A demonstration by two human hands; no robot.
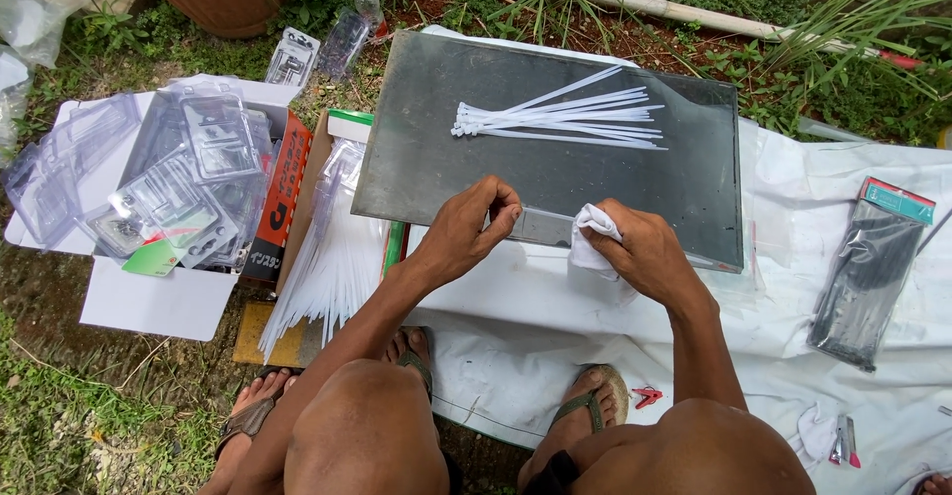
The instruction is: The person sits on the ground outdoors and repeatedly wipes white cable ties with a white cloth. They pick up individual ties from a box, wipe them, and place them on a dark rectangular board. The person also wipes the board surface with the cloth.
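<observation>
Left hand is sitting at centre frame, fingers curled in and pressed together at the tips, pinching a small flat grey piece at its left end. Piece is lying along the near edge of the dark board; can't tell exactly what it is, looks like a thin plate or blade.

Right hand is just right of it, fingers closed around a white cloth, bunched up, with the cloth touching the right end of the grey piece.

Handling judgement: the grey piece is looking thin, stiff and light, probably slick, maybe sharp on an edge, so taking it by the flat faces or the ends is safer than by the long edge. Cloth is soft and limp, and any bunched handful is holding fine.

Around it:
- Bundle of white cable ties is lying on the board, upper centre, well apart from both hands.
- More white ties are fanning out of a box, left of centre.
- Open white box of clear blister packs is sitting at the left of the frame.
- Packet of black ties is lying at the right on the white sheet.
- Small red clip is lying by the sandalled foot, lower centre.

Everything is sitting on the ground outdoors, with grass around and no worktop.
</observation>
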